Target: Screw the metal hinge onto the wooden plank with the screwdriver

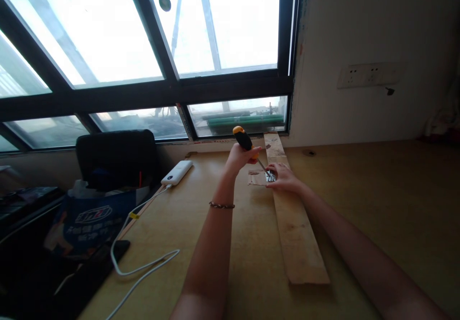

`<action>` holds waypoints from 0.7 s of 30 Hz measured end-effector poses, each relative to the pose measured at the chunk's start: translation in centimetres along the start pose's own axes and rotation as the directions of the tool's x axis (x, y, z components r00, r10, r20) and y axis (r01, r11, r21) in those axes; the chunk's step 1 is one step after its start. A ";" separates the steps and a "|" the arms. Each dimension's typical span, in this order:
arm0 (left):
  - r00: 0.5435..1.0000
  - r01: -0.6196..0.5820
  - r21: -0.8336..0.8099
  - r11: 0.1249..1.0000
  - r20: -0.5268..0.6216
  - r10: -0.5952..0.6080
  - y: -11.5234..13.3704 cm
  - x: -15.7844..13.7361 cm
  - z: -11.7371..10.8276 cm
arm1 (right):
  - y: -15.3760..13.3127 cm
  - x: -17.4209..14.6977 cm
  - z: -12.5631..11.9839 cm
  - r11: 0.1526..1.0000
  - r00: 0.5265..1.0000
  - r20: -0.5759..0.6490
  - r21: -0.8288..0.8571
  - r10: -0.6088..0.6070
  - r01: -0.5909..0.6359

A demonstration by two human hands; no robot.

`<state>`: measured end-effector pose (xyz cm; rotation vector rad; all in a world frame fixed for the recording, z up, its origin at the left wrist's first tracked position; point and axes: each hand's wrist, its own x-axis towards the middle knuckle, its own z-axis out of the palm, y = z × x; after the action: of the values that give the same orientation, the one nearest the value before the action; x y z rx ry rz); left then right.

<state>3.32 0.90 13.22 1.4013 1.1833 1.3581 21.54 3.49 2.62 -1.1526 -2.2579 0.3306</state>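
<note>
Two hands work at the long board [300,241], I see — left hand [238,158] wrapped around a screwdriver [243,138], right hand [285,178] pinching a metal plate [270,177] under its tip, by the board's left edge.

You seem to be in a home or small office; which is unclear. A dark-framed window [176,88] faces you, with a wooden counter [377,181] and a black chair [115,150] below it, a shopping bag [95,222] below its left part, and wall sockets [372,74] to its right.
</note>
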 end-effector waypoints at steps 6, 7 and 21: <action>0.999 0.017 0.030 0.999 0.038 -0.018 0.4 -0.2 0.0 | 0.0 0.0 0.0 1.000 1.000 0.003 -0.003 -0.010 0.010; 0.999 0.015 0.036 0.999 0.050 -0.017 0.5 -0.3 0.0 | 0.0 0.0 0.0 1.000 1.000 0.002 -0.005 -0.010 0.010; 0.966 -0.259 0.264 0.929 0.092 0.243 1.2 -0.9 1.8 | 0.4 0.2 0.3 1.000 1.000 -0.001 -0.005 -0.001 0.001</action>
<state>5.22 -0.13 14.03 1.8301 1.2195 1.3516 21.58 3.92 2.27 -1.1534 -2.2591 0.3242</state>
